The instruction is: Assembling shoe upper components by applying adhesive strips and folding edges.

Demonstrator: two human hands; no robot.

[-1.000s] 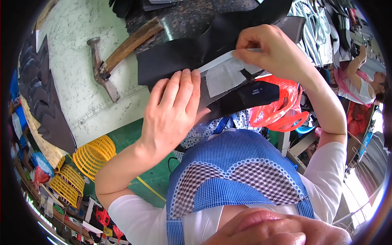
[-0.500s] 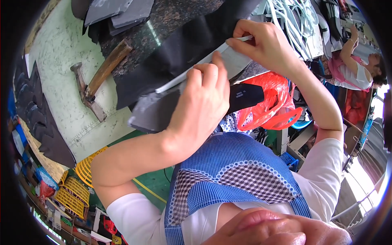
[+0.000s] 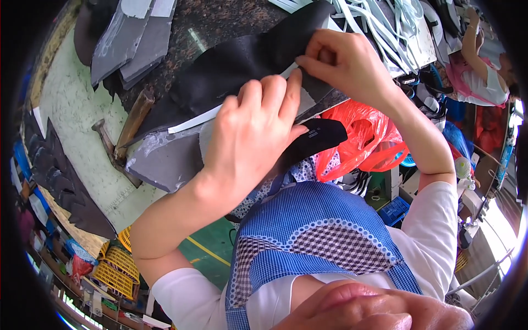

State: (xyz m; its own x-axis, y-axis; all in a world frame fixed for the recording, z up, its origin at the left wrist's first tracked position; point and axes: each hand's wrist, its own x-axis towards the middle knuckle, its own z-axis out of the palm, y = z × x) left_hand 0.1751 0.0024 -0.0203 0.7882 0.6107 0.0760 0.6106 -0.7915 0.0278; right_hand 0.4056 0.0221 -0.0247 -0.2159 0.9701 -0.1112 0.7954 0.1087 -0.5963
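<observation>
Leftward slid: the grey piece (image 3: pixel 168 159) now sits right beside the hammer (image 3: pixel 135 119).
Left hand (image 3: pixel 242 126) lies loosely spread over grey piece and white strip (image 3: pixel 201 119); right hand (image 3: pixel 346 55) has thumb and forefinger pinched together, seemingly on the strip, which runs along the black sheet (image 3: pixel 225 71). Keeping it taut and flat should serve best. Hammer crowds the left end; beyond, speckled stone (image 3: pixel 190 16) leaves some room before the grey slabs (image 3: pixel 124 49).
</observation>
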